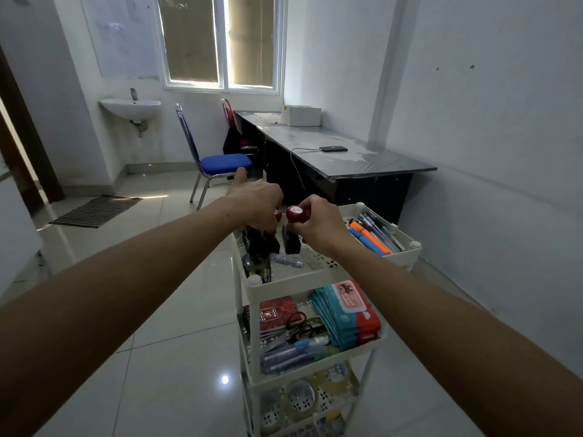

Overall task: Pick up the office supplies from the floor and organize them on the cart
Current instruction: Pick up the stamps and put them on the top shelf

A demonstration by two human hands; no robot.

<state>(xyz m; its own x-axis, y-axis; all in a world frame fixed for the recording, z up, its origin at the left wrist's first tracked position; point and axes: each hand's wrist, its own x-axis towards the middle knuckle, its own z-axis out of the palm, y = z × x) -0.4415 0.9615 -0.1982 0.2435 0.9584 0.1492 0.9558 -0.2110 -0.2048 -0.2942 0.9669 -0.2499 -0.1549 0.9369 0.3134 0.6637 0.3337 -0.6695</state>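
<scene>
Both arms reach forward over a white three-tier cart [315, 280] standing on a glossy tiled floor [176, 357].

Right hand [318, 223]: fingers curled round the red knob of a stamp [295, 215]; its black body stands upright on the top tier, toward the far left part of it.

Left hand [257, 201]: fingers bent down over a second stamp [278, 215], of which only a sliver of red knob shows beside the hand. Grip looks closed on it; thumb sticks out away from the person. More black stamp bodies [260, 242] stand just below this hand, packed close together.

Top tier, right side: pens and markers [373, 233], orange and blue among them, lie along the rim. Near front left: a dark packet [262, 272] and a small clear-wrapped item [288, 260], too blurred to identify.

Middle tier: red notebook [277, 312] at left, scissors [299, 326] with black-and-red handles lying partly on it, teal and red wipes pack [347, 313] at right, bundle of blue pens [290, 353] in front.

Bottom tier: rolls of clear tape [299, 398].

Beyond the cart: dark table [362, 152] along the right wall with a phone [333, 149] on a cable and a white box [302, 115]; blue chair [220, 164]; wall sink [131, 108]; window [220, 42].
</scene>
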